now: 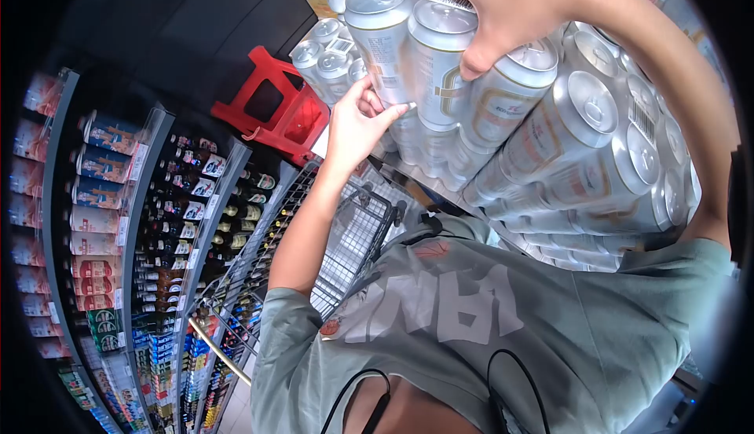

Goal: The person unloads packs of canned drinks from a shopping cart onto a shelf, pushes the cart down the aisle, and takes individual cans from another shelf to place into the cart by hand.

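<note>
A shrink-wrapped pack of silver-white beer cans (433, 65) with gold trim sits on top of a tall stack of similar packs. My right hand (503, 10) reaches over its top from the right, fingers and thumb spread across the can lids near a barcode, gripping the pack. My left hand (358, 124) is at the pack's lower left edge. Its thumb and fingers are bent against the bottom of the nearest corner can, holding the pack there. The far side of the pack is hidden by my right hand.
More wrapped packs of cans (554, 147) are piled to the right. A red plastic stool (267, 108) stands behind on the left. A wire shopping cart (345, 245) is close to my body. Shelves of bottles and cartons (102, 222) line the left.
</note>
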`<state>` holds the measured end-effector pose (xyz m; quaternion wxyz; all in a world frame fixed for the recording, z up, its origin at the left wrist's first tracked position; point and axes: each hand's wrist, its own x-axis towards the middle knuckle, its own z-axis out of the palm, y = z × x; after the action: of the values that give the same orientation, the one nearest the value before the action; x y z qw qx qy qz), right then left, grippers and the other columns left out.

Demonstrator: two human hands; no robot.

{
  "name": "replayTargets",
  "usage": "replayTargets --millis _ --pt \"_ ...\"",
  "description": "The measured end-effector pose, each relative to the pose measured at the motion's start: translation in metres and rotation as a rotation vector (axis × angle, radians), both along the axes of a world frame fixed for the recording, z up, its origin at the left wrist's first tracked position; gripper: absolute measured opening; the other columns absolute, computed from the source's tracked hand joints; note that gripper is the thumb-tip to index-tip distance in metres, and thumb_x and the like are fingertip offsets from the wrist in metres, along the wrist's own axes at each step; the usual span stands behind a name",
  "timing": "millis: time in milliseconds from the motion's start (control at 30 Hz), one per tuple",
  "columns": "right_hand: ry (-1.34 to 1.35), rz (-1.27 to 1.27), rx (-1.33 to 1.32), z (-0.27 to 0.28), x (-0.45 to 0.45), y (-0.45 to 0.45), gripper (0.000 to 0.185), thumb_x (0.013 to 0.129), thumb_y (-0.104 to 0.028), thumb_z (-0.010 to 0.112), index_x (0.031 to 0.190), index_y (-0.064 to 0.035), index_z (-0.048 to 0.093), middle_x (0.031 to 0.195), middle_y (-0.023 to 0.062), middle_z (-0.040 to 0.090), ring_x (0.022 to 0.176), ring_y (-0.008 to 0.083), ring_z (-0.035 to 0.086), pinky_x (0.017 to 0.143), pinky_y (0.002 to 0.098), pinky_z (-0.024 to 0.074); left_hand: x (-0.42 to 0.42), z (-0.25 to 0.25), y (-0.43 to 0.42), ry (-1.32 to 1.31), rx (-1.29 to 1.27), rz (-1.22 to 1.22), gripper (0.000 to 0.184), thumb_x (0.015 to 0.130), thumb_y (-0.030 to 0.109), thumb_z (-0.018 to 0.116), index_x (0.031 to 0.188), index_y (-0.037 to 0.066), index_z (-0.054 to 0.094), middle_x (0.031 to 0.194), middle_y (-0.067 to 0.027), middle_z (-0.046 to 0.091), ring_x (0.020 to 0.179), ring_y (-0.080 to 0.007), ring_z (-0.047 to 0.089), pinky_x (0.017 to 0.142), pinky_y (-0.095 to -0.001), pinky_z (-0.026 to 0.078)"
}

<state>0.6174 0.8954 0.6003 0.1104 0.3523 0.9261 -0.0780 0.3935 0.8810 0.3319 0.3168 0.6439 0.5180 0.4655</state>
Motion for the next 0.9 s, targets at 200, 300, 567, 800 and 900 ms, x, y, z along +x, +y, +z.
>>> replayTargets --millis 200,300,567,800,900 --pt "-0.039 -0.048 0.034 0.008 -0.005 -0.026 0.12 0.071 -0.045 0.082 0.157 0.0055 0.015 0.15 0.0313 0.042 0.14 0.0382 0.044 0.115 0.0381 0.0369 -0.001 -0.002 0.0 -0.049 -0.012 -0.041 0.054 0.079 0.01 0.086 0.126 -0.003 0.063 0.07 0.0079 0.051 0.063 0.0001 0.048 0.061 -0.018 0.044" --pt "-0.007 -0.05 0.045 0.001 -0.006 -0.025 0.12 0.072 -0.045 0.081 0.158 0.0037 0.012 0.156 0.0299 0.034 0.145 0.0382 0.037 0.118 0.0387 0.0329 0.0 -0.014 -0.004 -0.051 0.008 -0.029 0.061 0.08 0.009 0.085 0.133 -0.004 0.058 0.075 0.0061 0.053 0.066 -0.0015 0.049 0.063 -0.0194 0.045" --pt "0.164 -0.075 0.063 -0.035 0.006 0.015 0.114 0.064 -0.029 0.082 0.16 -0.0107 0.023 0.152 0.022 0.044 0.135 0.0353 0.05 0.11 0.0399 0.0423 -0.034 -0.072 -0.079 0.119 -0.11 -0.165 0.05 0.09 0.007 0.069 0.138 0.008 0.053 0.096 -0.0006 0.061 0.079 -0.0098 0.057 0.07 -0.026 0.049" --pt "-0.186 -0.216 0.179 -0.013 -0.033 -0.011 0.104 0.074 -0.017 0.083 0.16 -0.0126 0.024 0.157 0.0171 0.041 0.14 0.0356 0.044 0.114 0.0406 0.0389 -0.147 -0.163 -0.222 0.371 -0.308 0.009 0.033 0.087 0.018 0.065 0.119 0.008 0.066 0.101 -0.011 0.07 0.096 -0.0325 0.068 0.083 -0.0409 0.054" --pt "0.027 -0.029 0.173 -0.014 -0.073 -0.043 0.091 0.077 -0.019 0.08 0.155 -0.0112 0.034 0.152 0.0198 0.045 0.135 0.0383 0.049 0.111 0.0406 0.0422 -0.215 -0.203 -0.306 0.409 -0.328 0.281 0.034 0.085 0.019 0.07 0.114 0.002 0.066 0.11 -0.0179 0.068 0.106 -0.0366 0.064 0.09 -0.0439 0.052"
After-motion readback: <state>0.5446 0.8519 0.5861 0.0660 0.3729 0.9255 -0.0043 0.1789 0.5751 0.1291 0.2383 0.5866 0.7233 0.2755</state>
